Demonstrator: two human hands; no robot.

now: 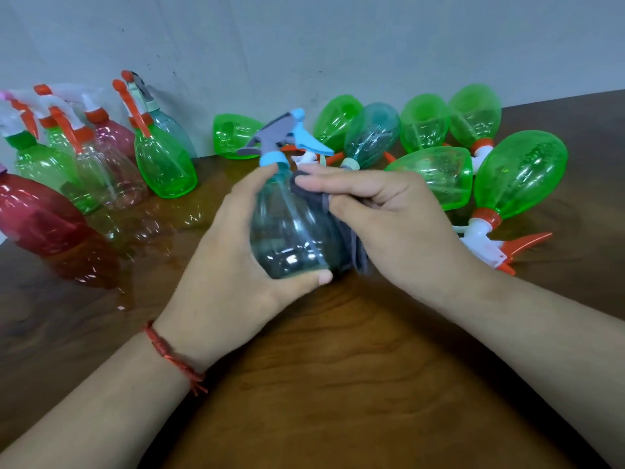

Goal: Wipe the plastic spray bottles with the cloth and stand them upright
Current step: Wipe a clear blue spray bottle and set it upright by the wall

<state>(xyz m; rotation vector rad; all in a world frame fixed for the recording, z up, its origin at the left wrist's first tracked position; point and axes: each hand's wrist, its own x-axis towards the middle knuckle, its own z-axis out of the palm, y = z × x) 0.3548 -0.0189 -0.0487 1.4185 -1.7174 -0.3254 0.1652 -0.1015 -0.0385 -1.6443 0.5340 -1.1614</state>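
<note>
Centre: our left hand holds a spray bottle from its left; our right hand presses the cloth to its right side.
Left: standing bottles, on the table by the wall.
Right: lying bottles, behind our right hand.

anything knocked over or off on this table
Nothing spilled or broken shows. The green bottles on the right lie on their sides in a heap, unlike the upright group on the left; likely just awaiting the cloth now on the bluish bottle.

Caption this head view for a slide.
Left hand grips a spray bottle; right hand presses a grey cloth to it.
</note>
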